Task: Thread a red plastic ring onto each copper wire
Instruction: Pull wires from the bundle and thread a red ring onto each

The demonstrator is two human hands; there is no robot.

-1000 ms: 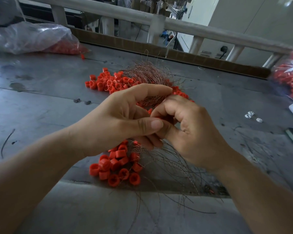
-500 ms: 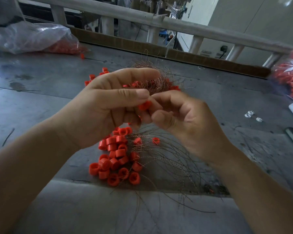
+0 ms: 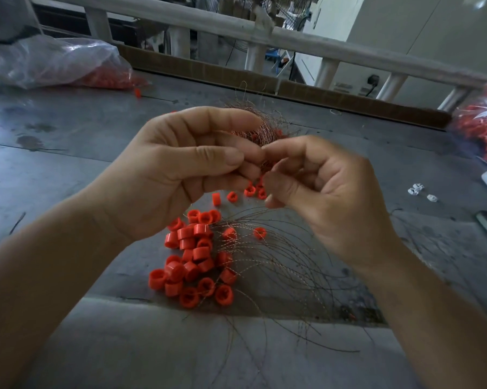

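Raised over the grey table, the left hand and right hand meet fingertip to fingertip, both pinching strands of the copper wire tangle just behind them, with the red plastic rings piled below the left hand and loose copper wires fanned beneath the right.

Ring pile and fanned copper wires crowd the table under both hands; left stretch lies bare.

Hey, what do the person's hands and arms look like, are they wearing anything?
Both the left hand and right hand are bare: no gloves, rings or watch show. The left forearm and right forearm are bare too, no sleeve in view. Nails are short.
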